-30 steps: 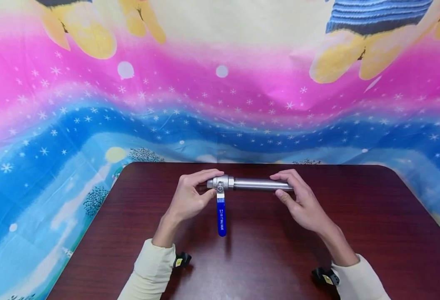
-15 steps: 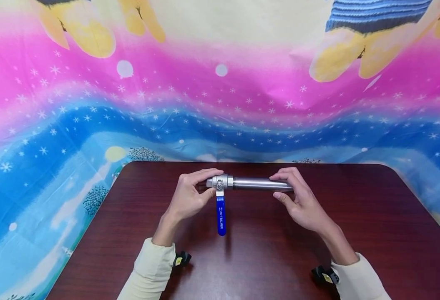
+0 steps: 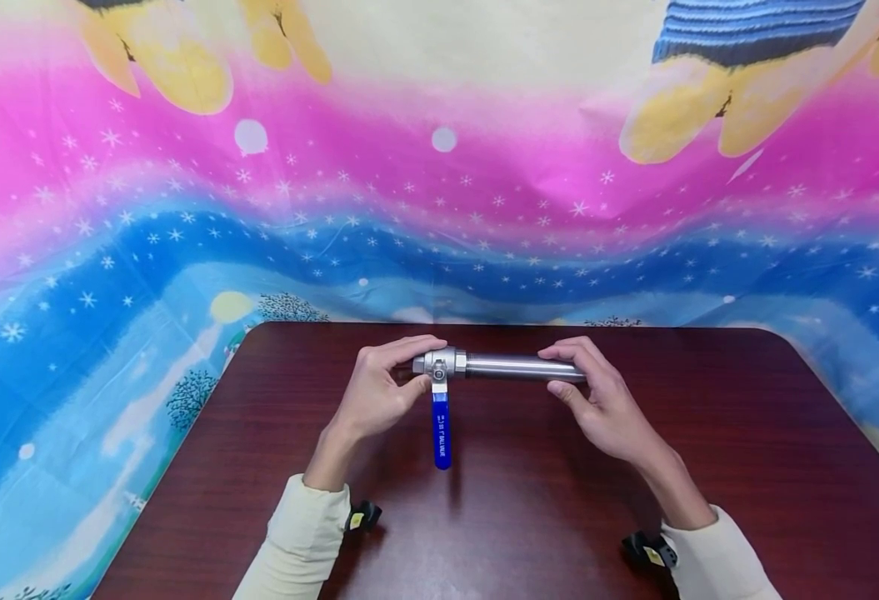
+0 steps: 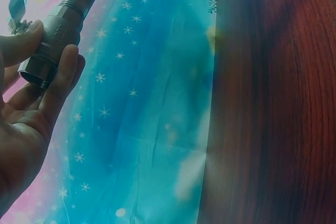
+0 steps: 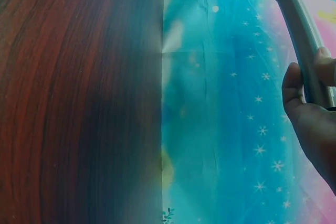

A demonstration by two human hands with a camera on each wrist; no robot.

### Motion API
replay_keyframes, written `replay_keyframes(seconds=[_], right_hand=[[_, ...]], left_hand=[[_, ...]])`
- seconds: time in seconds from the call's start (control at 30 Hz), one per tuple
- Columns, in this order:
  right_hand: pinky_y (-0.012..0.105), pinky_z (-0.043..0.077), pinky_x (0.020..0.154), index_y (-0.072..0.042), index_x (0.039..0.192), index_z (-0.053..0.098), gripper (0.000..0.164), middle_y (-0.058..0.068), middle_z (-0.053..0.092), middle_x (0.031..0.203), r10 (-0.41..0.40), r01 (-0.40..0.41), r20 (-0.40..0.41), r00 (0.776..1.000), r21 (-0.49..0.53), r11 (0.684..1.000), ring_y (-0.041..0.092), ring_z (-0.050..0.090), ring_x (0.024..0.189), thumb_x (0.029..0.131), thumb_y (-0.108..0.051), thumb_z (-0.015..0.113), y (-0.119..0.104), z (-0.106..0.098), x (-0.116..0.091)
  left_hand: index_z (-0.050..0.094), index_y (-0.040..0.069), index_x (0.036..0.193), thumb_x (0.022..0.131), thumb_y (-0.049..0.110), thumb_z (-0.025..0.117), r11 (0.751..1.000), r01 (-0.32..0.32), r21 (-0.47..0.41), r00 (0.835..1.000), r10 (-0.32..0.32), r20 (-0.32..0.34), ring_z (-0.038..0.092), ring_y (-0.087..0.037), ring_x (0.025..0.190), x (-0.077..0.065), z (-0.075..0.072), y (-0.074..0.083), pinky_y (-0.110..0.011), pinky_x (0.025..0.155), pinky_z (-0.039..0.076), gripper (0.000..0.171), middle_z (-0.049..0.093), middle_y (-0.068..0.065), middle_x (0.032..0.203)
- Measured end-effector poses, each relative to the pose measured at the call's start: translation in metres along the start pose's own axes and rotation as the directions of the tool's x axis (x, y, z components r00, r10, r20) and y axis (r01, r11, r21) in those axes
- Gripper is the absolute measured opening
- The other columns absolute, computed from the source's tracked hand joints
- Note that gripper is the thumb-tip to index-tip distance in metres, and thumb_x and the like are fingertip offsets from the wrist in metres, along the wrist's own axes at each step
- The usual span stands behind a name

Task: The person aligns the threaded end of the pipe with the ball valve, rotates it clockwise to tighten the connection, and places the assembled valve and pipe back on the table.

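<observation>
A steel ball valve [image 3: 440, 363] with a blue lever handle [image 3: 442, 432] is joined to a steel pipe [image 3: 510, 368] that runs level to the right. The lever points toward the person, square to the pipe. My left hand [image 3: 379, 392] grips the valve body at its left end, thumb near the lever's base. In the left wrist view the valve's open end [image 4: 35, 80] faces the palm. My right hand [image 3: 604, 404] holds the pipe near its right end between thumb and fingers, as the right wrist view also shows. Valve and pipe are held above the table.
The dark red wooden table [image 3: 529, 517] has rounded far corners. Behind it hangs a pink and blue cloth [image 3: 439, 200] with printed snowflakes, reaching down to the table's back and side edges. Black camera mounts [image 3: 364, 517] sit at both wrists by the pale sleeves.
The blue lever's tip has risen very slightly in the head view. Both hands keep the same grip and place on the valve and pipe.
</observation>
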State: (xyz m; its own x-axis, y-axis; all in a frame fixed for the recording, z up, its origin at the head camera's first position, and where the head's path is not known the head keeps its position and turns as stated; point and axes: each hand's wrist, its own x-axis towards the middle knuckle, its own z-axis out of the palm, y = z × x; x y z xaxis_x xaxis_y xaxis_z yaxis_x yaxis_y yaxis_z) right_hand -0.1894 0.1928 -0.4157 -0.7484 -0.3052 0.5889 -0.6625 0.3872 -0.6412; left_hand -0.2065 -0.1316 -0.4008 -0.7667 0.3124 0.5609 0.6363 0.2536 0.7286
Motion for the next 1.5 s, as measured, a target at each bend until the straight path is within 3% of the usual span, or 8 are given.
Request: replay_keyframes(seconds=[0.5, 0.8, 0.93, 1.17, 1.5], right_hand=[[0.012, 0.045, 0.086, -0.009, 0.135, 0.066, 0.047, 0.006, 0.063, 0.129, 0.002, -0.002, 0.023, 1.0, -0.007, 1.0, 0.004, 0.055, 0.11, 0.094, 0.014, 0.069, -0.0003, -0.0013, -0.0015], [0.006, 0.042, 0.102, -0.002, 0.135, 0.063, 0.051, 0.008, 0.055, 0.134, 0.029, -0.031, 0.059, 0.998, 0.033, 0.999, 0.003, 0.05, 0.124, 0.09, 0.018, 0.071, -0.0014, -0.0025, -0.0026], [0.006, 0.044, 0.098, -0.006, 0.133, 0.063, 0.049, 0.007, 0.055, 0.132, 0.034, -0.035, 0.051, 0.998, 0.019, 0.999, 0.004, 0.05, 0.121, 0.091, 0.018, 0.07, -0.0013, -0.0021, -0.0025], [0.017, 0.047, 0.072, -0.008, 0.13, 0.065, 0.046, 0.005, 0.06, 0.128, 0.019, -0.019, 0.016, 1.0, 0.0, 1.0, 0.005, 0.053, 0.106, 0.091, 0.016, 0.071, -0.0007, -0.0007, -0.0015], [0.012, 0.048, 0.081, -0.002, 0.13, 0.067, 0.045, 0.008, 0.064, 0.127, 0.006, -0.006, -0.005, 1.0, -0.003, 1.0, 0.004, 0.056, 0.105, 0.09, 0.018, 0.071, 0.001, 0.001, 0.0]], left_hand=[[0.077, 0.0, 0.127, 0.08, -0.02, 0.075, 1.0, -0.03, -0.006, 0.999, 0.03, 0.015, 0.073, -0.019, 0.107, 0.0, -0.001, 0.0001, -0.024, 0.085, 0.064, 0.051, 0.078, -0.015, 0.129], [0.077, 0.003, 0.129, 0.082, -0.019, 0.076, 1.0, -0.006, -0.022, 0.999, 0.007, 0.051, 0.071, -0.018, 0.103, -0.0007, -0.0034, 0.0012, -0.033, 0.081, 0.066, 0.052, 0.077, -0.014, 0.131], [0.076, 0.002, 0.13, 0.083, -0.019, 0.075, 1.0, 0.002, -0.019, 0.998, -0.001, 0.067, 0.07, -0.018, 0.101, -0.0009, -0.0043, 0.0016, -0.03, 0.078, 0.065, 0.051, 0.076, -0.015, 0.133], [0.076, 0.004, 0.131, 0.084, -0.019, 0.075, 1.0, 0.026, -0.017, 0.996, -0.025, 0.083, 0.07, -0.019, 0.107, -0.0002, -0.0049, 0.0026, -0.031, 0.078, 0.065, 0.053, 0.074, -0.015, 0.136], [0.075, 0.005, 0.134, 0.084, -0.018, 0.075, 1.0, 0.015, 0.007, 0.995, -0.015, 0.097, 0.07, -0.023, 0.109, 0.0011, -0.0073, 0.0039, -0.026, 0.075, 0.063, 0.054, 0.073, -0.016, 0.138]])
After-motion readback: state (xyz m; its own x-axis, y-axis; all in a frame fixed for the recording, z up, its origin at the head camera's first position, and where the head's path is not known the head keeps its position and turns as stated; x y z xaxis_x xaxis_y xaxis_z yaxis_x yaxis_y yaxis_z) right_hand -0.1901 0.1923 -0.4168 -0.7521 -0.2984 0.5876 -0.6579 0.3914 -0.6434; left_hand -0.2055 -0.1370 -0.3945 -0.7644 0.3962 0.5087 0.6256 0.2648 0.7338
